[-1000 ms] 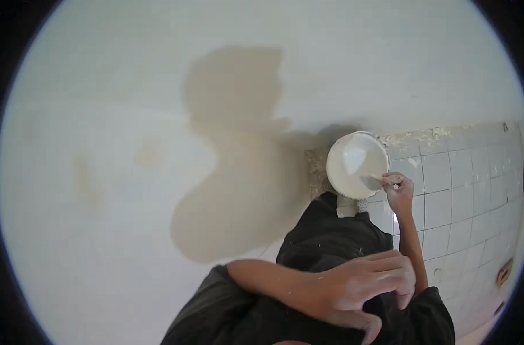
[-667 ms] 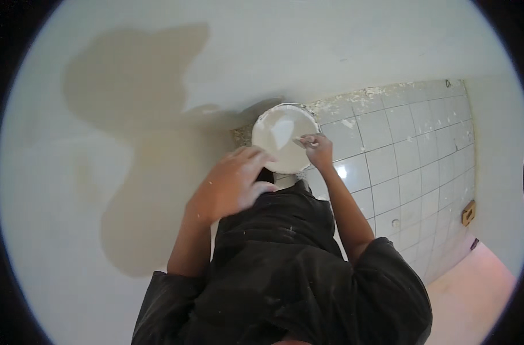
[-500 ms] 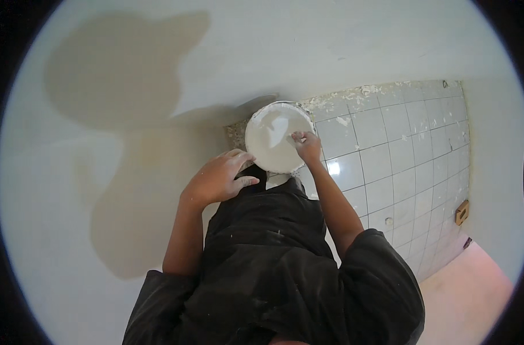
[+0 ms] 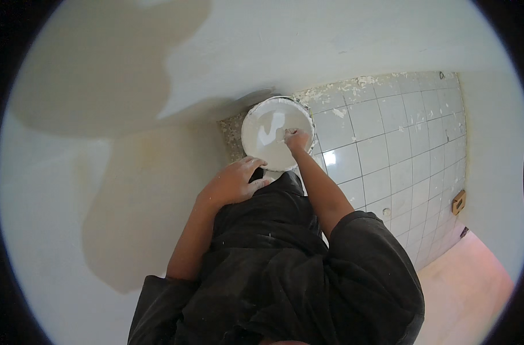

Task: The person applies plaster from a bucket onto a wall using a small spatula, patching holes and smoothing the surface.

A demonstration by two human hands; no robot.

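A round bucket [image 4: 251, 122] stands against the wall in front of me, its rim crusted with white. Wet, glossy white liquid [image 4: 266, 148] like paint fills the part I can see. My right hand [image 4: 295, 140] is inside the rim, over the liquid, with its fingers bunched together. Whatever they may hold is too small to make out, and I cannot tell whether the fingertips touch the liquid. By the bucket's near left rim is my left hand [image 4: 235, 181], white-smeared, its fingers stretched out and the thumb apart. Nothing is in it.
White-grey floor tiles [image 4: 369, 155] spread to the right, with flakes of dried white stuff along the wall edge. A pale wall [image 4: 129, 190] rises close on the left and ahead. At the far right lies a small brown box-like thing [image 4: 459, 202] with a dark opening.
My left hand has moved right, closer to the bucket's rim. My right hand has shifted slightly left over the liquid. The whole view has moved a little.
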